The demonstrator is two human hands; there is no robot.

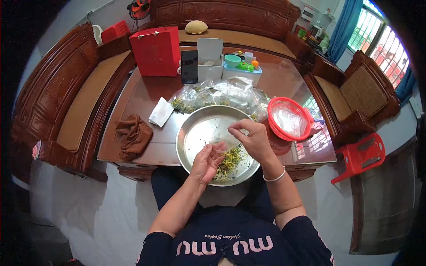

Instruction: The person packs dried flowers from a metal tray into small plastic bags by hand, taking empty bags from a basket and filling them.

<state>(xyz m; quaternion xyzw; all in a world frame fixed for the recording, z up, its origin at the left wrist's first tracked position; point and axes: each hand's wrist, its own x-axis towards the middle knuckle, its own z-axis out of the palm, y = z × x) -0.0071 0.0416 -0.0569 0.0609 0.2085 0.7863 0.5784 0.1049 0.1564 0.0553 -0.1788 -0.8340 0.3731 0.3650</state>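
A wide round metal pan (188, 144) sits at the table's near edge, partly over my lap. Yellow-green dried plant bits (231, 162) are heaped in its near right part, with dark crumbs scattered around them. Over the pan, my left hand (207, 163) has its fingers curled round what looks like a small see-through plastic bag (220, 147). To its right and slightly higher, my right hand (252, 136) is closed in a pinch above the pan. Whatever lies between those fingertips is too small to make out.
Filled plastic bags (217, 95) lie behind the pan. A red basket (276, 125) with plastic bags stands right; a brown cloth (134, 136) and white tissue (162, 111) lie left. Farther back are a phone (189, 66), a red gift bag (155, 53) and a blue container (244, 76).
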